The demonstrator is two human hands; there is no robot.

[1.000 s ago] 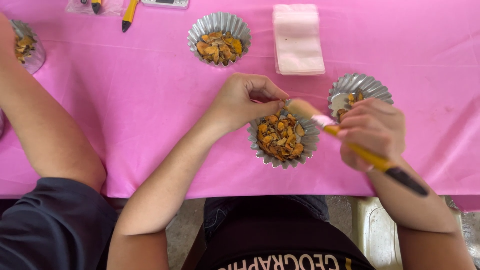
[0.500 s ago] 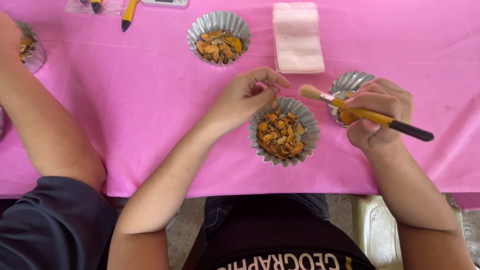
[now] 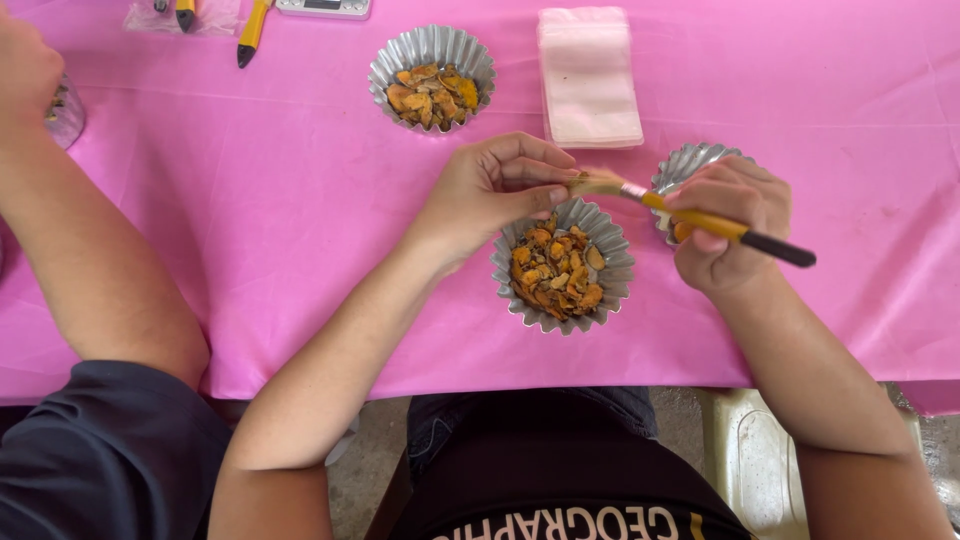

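Now the brush (image 3: 700,215) has swung in from the right: half a second ago its bristles hung free above the far rim of the near fluted tin (image 3: 562,265), and at this moment they meet the fingertips of the left hand (image 3: 495,190), so the brushing looks to be falling on a small piece held there, over the tin, rather than on the heap inside it. The left hand is curled, thumb pressed toward the index and middle fingers in a pinch just above the tin's far rim; what it pinches is too small and too hidden by the bristles to name. The right hand (image 3: 725,235) is closed in a fist around the yellow part of the brush handle, the dark end sticking out to its right. Orange-brown dried pieces (image 3: 555,270) fill the tin directly below both hands. A second fluted tin (image 3: 690,165) lies partly behind the right hand. Beyond the left hand sit another filled tin (image 3: 432,65) and a stack of pale pink pouches (image 3: 588,75). Far to the left, another person's arm (image 3: 90,260) rests on the pink tablecloth (image 3: 250,200).
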